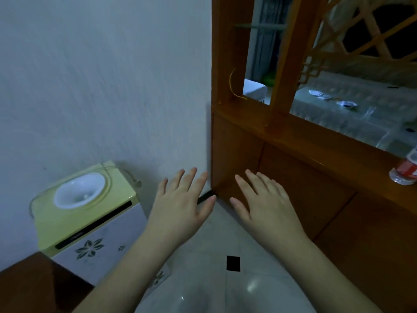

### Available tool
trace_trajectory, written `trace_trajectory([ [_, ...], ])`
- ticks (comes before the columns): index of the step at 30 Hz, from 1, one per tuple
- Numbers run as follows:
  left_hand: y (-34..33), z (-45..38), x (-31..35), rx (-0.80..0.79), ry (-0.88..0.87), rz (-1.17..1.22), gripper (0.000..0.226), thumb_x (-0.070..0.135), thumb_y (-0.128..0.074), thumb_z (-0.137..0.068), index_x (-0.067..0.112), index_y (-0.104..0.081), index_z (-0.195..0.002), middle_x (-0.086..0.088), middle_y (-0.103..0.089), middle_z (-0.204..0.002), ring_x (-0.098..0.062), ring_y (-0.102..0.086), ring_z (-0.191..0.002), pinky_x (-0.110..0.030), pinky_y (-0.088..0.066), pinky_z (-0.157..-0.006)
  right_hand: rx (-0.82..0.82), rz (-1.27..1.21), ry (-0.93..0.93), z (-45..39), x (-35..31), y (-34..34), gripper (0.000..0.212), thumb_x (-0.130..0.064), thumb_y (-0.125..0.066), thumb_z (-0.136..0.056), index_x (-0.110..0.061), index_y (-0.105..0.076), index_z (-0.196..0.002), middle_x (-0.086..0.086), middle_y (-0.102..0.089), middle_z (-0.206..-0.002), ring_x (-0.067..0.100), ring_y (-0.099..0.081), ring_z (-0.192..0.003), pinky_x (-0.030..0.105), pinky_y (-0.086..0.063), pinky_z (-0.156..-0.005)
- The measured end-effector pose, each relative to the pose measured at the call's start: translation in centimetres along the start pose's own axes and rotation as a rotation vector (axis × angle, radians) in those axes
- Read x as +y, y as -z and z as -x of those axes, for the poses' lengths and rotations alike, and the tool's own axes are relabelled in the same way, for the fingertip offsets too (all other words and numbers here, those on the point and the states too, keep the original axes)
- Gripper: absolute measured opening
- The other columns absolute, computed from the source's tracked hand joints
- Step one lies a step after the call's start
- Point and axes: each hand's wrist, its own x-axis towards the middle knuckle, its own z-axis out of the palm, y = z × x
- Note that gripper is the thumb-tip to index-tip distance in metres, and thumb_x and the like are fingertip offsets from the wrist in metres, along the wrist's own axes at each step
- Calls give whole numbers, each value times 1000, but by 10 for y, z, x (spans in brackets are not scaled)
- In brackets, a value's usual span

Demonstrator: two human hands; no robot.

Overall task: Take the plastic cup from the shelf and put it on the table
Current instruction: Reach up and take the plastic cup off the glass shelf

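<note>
Both hands, left (180, 206) and right (266, 204), hover spread, palms down and empty over the pale tiled floor (225, 236), seemingly poised to begin, with no plastic cup in view.

A plastic bottle (405, 171) lying on the wooden cabinet's (293, 177) ledge was cut off by the right edge, its cap end out of view. Beyond the cabinet's lattice, small white scraps (346, 103) were too blurred to identify. Left of the cabinet, a dark brown surface (33, 283) ran off the bottom-left corner. Both forearms ran off the bottom edge.
</note>
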Motion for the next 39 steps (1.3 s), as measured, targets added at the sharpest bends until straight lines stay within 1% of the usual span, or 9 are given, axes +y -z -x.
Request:
trace_trajectory([
  [8, -36, -111, 13, -34, -63, -16, 75, 65, -10, -87, 30, -28, -150, -2, -36, -157, -25, -28, -144, -49, -22, -114, -17, -15, -48, -88, 66, -28, 65, -60, -11, -92, -32, -21, -150, 0, -25, -159, 21, -19, -146, 40, -10, -116],
  [12, -42, -176, 24, -52, -53, -41, 75, 66, -8, -87, 31, -26, -151, -1, -34, -158, -25, -26, -145, -50, -22, -115, -19, -37, -68, -140, 104, -31, 63, -59, -12, -93, -33, -18, -150, -1, -24, -160, 20, -18, -146, 39, -9, -116],
  [16, -50, -236, 28, -72, -36, -46, 72, 66, -11, -87, 34, -21, -151, 1, -28, -160, -25, -21, -147, -54, -23, -115, -28, -47, -60, -197, 139, -31, 65, -59, -11, -92, -32, -18, -151, 0, -23, -160, 21, -17, -146, 41, -11, -116],
  [19, -50, -274, 23, -61, -28, -73, 71, 65, -13, -88, 33, -22, -151, -1, -29, -160, -26, -24, -146, -53, -25, -114, -21, -42, -47, -239, 154, -30, 64, -58, -13, -93, -31, -18, -151, 0, -23, -160, 22, -18, -146, 41, -12, -116],
  [22, -46, -307, 14, -39, -18, -77, 70, 64, -16, -89, 33, -23, -151, -3, -32, -159, -29, -27, -145, -53, -27, -113, 7, -30, -35, -278, 160, -26, 63, -58, -16, -94, -31, -20, -151, 1, -25, -159, 22, -20, -146, 41, -13, -116],
  [27, -38, -375, -13, 30, -34, -45, 70, 66, -15, -89, 35, -22, -151, -1, -30, -160, -26, -26, -145, -50, -26, -114, 50, -6, -23, -347, 158, -17, 61, -58, -20, -95, -32, -19, -150, -1, -25, -159, 20, -20, -145, 40, -14, -116],
  [30, -25, -426, -33, 85, -95, -11, 73, 68, -14, -87, 32, -27, -149, -1, -32, -158, -24, -30, -143, -49, -29, -112, 92, 23, -30, -393, 150, -8, 60, -57, -25, -95, -31, -22, -150, 0, -28, -158, 20, -24, -143, 40, -16, -115],
  [35, 10, -511, -73, 174, -216, 82, 66, 65, -28, -91, 32, -31, -148, 0, -36, -156, -22, -34, -140, -47, -34, -109, 197, 93, -82, -469, 126, 21, 59, -55, -30, -95, -29, -28, -148, 1, -35, -154, 22, -32, -139, 40, -24, -110],
  [39, 40, -570, -92, 217, -322, 140, 63, 63, -33, -93, 32, -31, -148, 1, -36, -156, -22, -35, -140, -46, -34, -110, 254, 146, -126, -515, 119, 50, 58, -55, -31, -94, -29, -32, -146, 1, -39, -151, 21, -34, -137, 40, -26, -106],
])
